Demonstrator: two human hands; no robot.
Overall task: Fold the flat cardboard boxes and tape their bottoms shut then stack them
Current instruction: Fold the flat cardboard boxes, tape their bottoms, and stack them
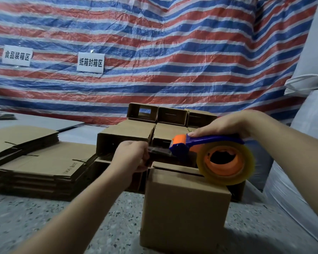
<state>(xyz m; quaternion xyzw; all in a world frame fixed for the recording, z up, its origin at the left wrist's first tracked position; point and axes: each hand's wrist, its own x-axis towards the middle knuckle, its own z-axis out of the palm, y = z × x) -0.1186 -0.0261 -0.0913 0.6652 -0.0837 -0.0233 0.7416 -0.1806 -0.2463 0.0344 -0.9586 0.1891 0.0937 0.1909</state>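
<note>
A folded brown cardboard box stands on the floor in front of me, its flaps up and a dark seam across the top. My right hand grips the blue handle of an orange and blue tape dispenser, held just above the box. Its clear tape roll hangs over the box's right top edge. My left hand pinches the free end of the tape, stretched out to the left of the dispenser's blade, above the box's left top edge.
A stack of flat cardboard blanks lies on the floor to the left. Several folded boxes are stacked behind the one in front. A striped tarp hangs behind, with two paper signs. White sacks rise on the right.
</note>
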